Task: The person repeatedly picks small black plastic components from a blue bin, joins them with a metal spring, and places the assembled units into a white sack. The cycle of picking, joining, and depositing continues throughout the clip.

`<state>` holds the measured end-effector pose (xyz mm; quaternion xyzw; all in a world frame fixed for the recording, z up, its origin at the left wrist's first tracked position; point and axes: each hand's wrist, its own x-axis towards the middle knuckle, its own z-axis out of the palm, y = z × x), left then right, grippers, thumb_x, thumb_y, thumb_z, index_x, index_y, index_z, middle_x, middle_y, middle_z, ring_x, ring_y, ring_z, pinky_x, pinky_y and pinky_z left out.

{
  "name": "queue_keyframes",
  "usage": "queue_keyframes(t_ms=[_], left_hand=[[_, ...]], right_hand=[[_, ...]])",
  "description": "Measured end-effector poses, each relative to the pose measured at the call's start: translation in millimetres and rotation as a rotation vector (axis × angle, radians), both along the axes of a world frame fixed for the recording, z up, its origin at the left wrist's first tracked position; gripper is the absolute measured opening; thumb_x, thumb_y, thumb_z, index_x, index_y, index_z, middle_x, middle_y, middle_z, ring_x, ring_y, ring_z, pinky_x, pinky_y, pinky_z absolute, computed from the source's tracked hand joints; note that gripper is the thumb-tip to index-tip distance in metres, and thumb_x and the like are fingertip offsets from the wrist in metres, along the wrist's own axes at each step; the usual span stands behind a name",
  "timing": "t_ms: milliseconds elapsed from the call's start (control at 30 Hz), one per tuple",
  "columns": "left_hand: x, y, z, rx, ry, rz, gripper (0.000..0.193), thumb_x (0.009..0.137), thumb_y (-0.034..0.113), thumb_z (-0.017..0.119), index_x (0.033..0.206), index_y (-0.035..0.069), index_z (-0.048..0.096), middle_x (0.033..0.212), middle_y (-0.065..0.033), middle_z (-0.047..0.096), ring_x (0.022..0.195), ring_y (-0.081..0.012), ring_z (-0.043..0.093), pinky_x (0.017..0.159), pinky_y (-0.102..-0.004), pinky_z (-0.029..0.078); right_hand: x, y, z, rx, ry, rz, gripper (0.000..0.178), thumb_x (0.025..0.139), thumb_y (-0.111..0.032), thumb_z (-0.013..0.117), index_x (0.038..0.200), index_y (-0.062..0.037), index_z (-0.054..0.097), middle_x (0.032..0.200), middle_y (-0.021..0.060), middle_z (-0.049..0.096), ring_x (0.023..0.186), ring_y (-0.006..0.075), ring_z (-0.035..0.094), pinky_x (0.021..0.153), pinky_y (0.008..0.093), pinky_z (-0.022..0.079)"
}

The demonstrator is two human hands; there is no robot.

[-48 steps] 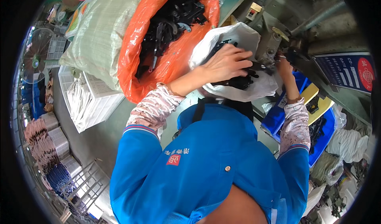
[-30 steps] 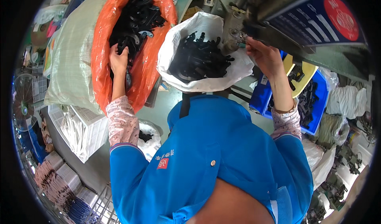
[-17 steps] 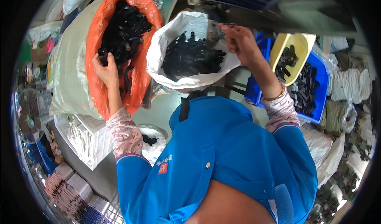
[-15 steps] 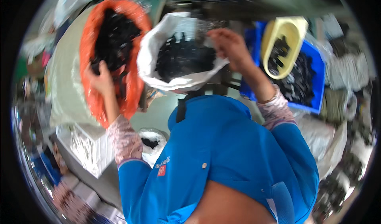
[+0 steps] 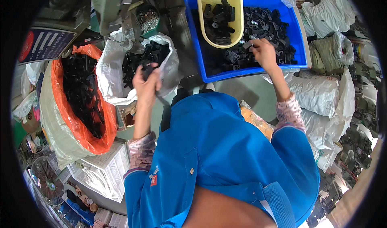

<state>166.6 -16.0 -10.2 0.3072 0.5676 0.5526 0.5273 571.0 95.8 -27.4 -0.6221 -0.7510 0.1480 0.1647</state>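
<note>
My left hand is over the near side of an open white sack that holds black plastic parts. Its fingers are closed round a black plastic part. My right hand reaches over a blue bin heaped with black plastic pieces, thumb and fingers pinching a small dark plastic piece. On the bin's far left rests a pale yellow tub, with larger black parts inside.
At left stands an orange-lined sack full of black parts. Behind the white sack are a metal machine and a green bowl of small metal bits. Wrapped white bundles line the right side. A fan is at lower left.
The view has swung right. My left hand has gone from the orange-lined sack to over the white sack, holding a black part. My right hand has moved from the white sack to the blue bin.
</note>
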Motion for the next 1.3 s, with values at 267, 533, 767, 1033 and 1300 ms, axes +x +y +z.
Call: queue_keyframes(t_ms=[267, 533, 767, 1033, 1300], left_hand=[[111, 30, 32, -0.029, -0.184, -0.305, 0.017, 0.086, 0.006, 0.07, 0.098, 0.002, 0.058, 0.072, -0.003, 0.062, 0.054, -0.0102, 0.057, 0.046, -0.0229, 0.043], [179, 46, 30, -0.154, -0.353, -0.354, 0.031, 0.085, 0.01, 0.072, 0.107, 0.0, 0.053, 0.096, -0.0141, 0.067, 0.085, -0.0218, 0.068, 0.069, -0.0314, 0.058], [203, 45, 15, -0.128, -0.45, -0.271, 0.026, 0.086, 0.005, 0.071, 0.104, 0.002, 0.053, 0.099, -0.0117, 0.064, 0.092, -0.0235, 0.067, 0.071, -0.0371, 0.062], [178, 42, 20, -0.149, -0.554, -0.14, 0.007, 0.09, 0.007, 0.065, 0.095, 0.002, 0.064, 0.096, -0.0155, 0.067, 0.082, -0.0223, 0.067, 0.07, -0.0478, 0.063], [166, 32, 20, -0.056, -0.52, -0.068, 0.022, 0.086, 0.0, 0.066, 0.107, 0.001, 0.059, 0.1, -0.0128, 0.064, 0.094, -0.0211, 0.064, 0.079, -0.0448, 0.06]], right_hand=[[20, 20, -19, -0.129, 0.396, 0.042, 0.028, 0.078, -0.006, 0.072, 0.104, -0.0031, 0.063, 0.088, 0.0101, 0.061, 0.074, 0.0177, 0.065, 0.067, 0.0321, 0.053], [19, -31, 20, -0.448, 1.281, -0.122, 0.029, 0.086, 0.003, 0.063, 0.114, 0.0015, 0.057, 0.104, 0.0109, 0.067, 0.094, 0.017, 0.065, 0.085, 0.0311, 0.054], [-35, -95, 31, -0.13, 0.964, 0.075, 0.034, 0.085, -0.003, 0.07, 0.118, -0.0001, 0.061, 0.107, 0.0059, 0.065, 0.095, 0.0118, 0.062, 0.081, 0.025, 0.051], [36, 19, -17, 0.12, 0.165, 0.216, 0.015, 0.081, -0.008, 0.066, 0.095, -0.0113, 0.071, 0.089, 0.0107, 0.06, 0.079, 0.032, 0.063, 0.065, 0.0413, 0.051], [41, 49, -38, 0.115, -0.001, 0.299, 0.005, 0.082, -0.009, 0.062, 0.087, -0.0091, 0.063, 0.092, 0.009, 0.058, 0.083, 0.0312, 0.063, 0.068, 0.0427, 0.051]])
